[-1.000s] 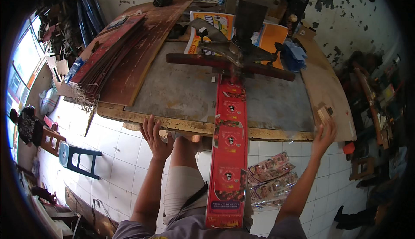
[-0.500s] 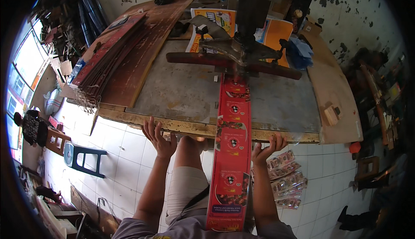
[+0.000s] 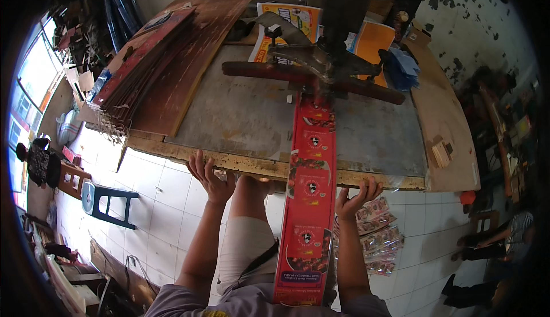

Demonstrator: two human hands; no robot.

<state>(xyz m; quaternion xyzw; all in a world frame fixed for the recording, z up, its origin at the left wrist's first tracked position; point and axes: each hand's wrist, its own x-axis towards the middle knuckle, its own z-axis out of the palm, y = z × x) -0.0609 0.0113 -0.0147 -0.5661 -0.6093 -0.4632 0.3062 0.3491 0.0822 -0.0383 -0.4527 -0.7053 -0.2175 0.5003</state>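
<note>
A long red printed strip (image 3: 310, 214) with repeated food pictures runs from under the machine's crossbar toward my torso, across the grey metal tabletop (image 3: 229, 105). Its near end hangs over the table's front edge. Left of the strip, my left hand (image 3: 213, 178) rests against the worn yellowish edge (image 3: 252, 163), fingers spread and thumb apart. My right hand (image 3: 360, 198) lies at the same edge just right of the strip, fingers bent loosely on it. Neither hand touches the strip. Above its far end sits the dark press-like machine (image 3: 326, 65), with a long reddish-brown crossbar (image 3: 269, 72).
Stacked brown boards (image 3: 166, 71) lie left on the table. A small wooden block (image 3: 441, 154) sits at right. Orange printed sheets (image 3: 375, 45) stand behind the machine. Packaged strips (image 3: 378, 237) lie on the tiled floor; a dark stool (image 3: 109, 205) stands left. Another person (image 3: 515, 234) is at far right.
My view has shifted slightly; the hands stay at the table edge and the strip looks unmoved on the table. Another person has come into view at the far right.
</note>
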